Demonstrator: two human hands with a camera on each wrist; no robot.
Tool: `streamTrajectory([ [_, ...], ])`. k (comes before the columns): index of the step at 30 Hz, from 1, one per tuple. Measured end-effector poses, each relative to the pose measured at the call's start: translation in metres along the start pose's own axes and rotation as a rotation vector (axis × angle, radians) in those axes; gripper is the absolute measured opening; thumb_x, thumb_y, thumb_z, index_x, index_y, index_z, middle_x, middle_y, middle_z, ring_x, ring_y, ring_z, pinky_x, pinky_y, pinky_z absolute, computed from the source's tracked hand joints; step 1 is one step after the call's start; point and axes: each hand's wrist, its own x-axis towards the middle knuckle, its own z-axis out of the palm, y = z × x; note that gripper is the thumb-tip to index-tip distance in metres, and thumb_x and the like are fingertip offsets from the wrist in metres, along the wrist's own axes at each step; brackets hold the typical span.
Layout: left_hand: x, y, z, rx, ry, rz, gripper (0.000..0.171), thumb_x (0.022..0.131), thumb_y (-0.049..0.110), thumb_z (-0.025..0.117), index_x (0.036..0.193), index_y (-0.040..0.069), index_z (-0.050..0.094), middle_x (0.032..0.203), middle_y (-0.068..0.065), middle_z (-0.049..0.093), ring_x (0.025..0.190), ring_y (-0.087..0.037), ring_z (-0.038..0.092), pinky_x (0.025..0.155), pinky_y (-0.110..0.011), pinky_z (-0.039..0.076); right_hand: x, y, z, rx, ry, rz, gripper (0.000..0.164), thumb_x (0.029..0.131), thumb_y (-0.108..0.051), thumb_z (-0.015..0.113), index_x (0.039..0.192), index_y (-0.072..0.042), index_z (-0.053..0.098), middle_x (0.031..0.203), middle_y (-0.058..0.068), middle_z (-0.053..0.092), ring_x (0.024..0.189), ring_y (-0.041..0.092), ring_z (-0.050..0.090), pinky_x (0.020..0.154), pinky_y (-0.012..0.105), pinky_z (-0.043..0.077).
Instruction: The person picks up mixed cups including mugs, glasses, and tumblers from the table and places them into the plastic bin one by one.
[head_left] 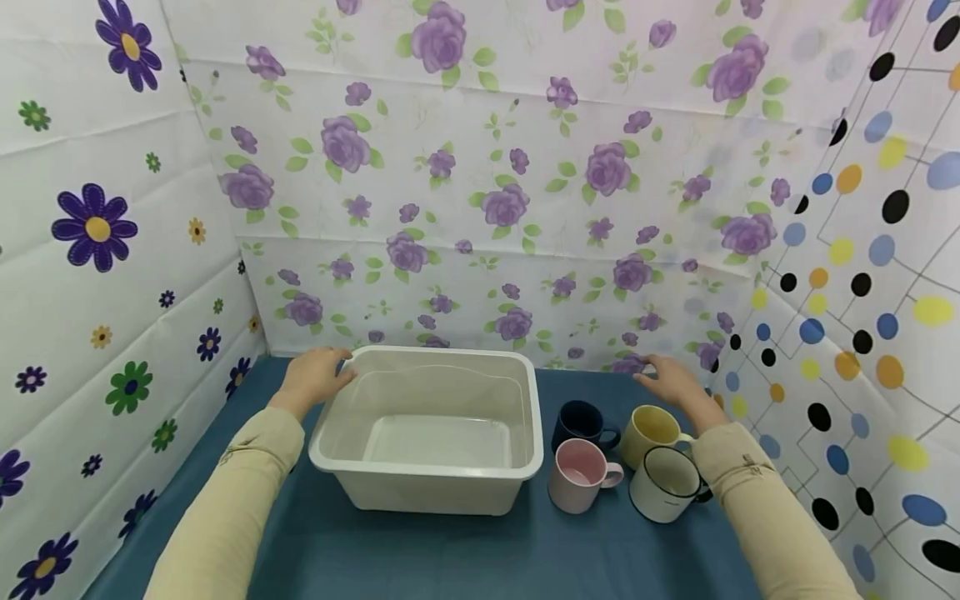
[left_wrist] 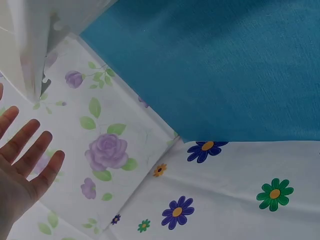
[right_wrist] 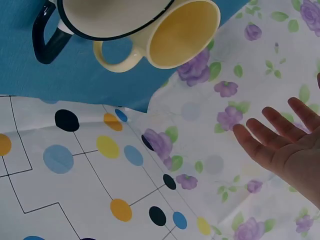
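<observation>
A cream plastic basin (head_left: 435,492) stands on the blue table, its inside bare. My left hand (head_left: 313,377) is at its back left corner, fingertips right by the rim; the left wrist view shows the fingers (left_wrist: 47,172) straight and spread. To the basin's right is a group of mugs: a dark navy mug (head_left: 567,427), a pink mug (head_left: 573,490), a yellow mug (head_left: 636,442) and a white mug (head_left: 656,498) with a black rim and handle. Behind the yellow mug hovers my right hand (head_left: 672,383), its fingers extended and holding nothing.
Blue cloth (head_left: 450,558) covers the table. A white sheet with purple roses (head_left: 502,208) hangs behind it, a daisy-print sheet (head_left: 112,317) on the left and a dotted sheet (head_left: 862,333) on the right.
</observation>
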Motion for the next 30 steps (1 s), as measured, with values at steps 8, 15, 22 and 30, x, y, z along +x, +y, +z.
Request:
streamTrajectory([
  [8, -0.002, -0.003, 0.0, -0.042, 0.04, -0.021, 0.034, 0.092, 0.025, 0.061, 0.117, 0.002, 0.064, 0.112, -0.024, 0.065, 0.093, -0.038, 0.063, 0.073, -0.051, 0.053, -0.001, 0.002, 0.003, 0.081, 0.014, 0.012, 0.053, 0.099, -0.025, 0.046, 0.137, 0.011, 0.036, 0.129, 0.038, 0.045, 0.115, 0.05, 0.047, 0.09, 0.058, 0.045],
  [15, -0.004, -0.005, -0.002, -0.062, 0.1, -0.024, 0.027, 0.089, 0.02, 0.064, 0.109, 0.002, 0.067, 0.087, -0.015, 0.069, 0.07, -0.025, 0.062, 0.057, -0.04, 0.051, -0.002, -0.002, 0.001, 0.109, 0.035, 0.03, 0.049, 0.1, -0.027, 0.045, 0.136, 0.005, 0.039, 0.126, 0.036, 0.049, 0.112, 0.049, 0.05, 0.086, 0.057, 0.047],
  [22, -0.009, -0.004, -0.002, -0.119, 0.094, -0.041, 0.026, 0.089, 0.018, 0.063, 0.109, 0.001, 0.068, 0.09, -0.017, 0.069, 0.072, -0.027, 0.064, 0.059, -0.041, 0.053, -0.007, -0.003, 0.003, 0.109, 0.073, -0.044, 0.039, 0.099, -0.021, 0.047, 0.123, 0.009, 0.052, 0.116, 0.032, 0.058, 0.105, 0.045, 0.056, 0.084, 0.054, 0.05],
  [30, -0.017, -0.005, 0.001, -0.138, 0.107, -0.065, 0.029, 0.091, 0.021, 0.061, 0.113, 0.002, 0.066, 0.101, -0.02, 0.069, 0.078, -0.031, 0.066, 0.062, -0.045, 0.054, -0.017, -0.006, 0.006, 0.157, 0.119, -0.092, 0.033, 0.099, -0.018, 0.048, 0.119, 0.006, 0.056, 0.112, 0.03, 0.06, 0.103, 0.045, 0.057, 0.082, 0.054, 0.05],
])
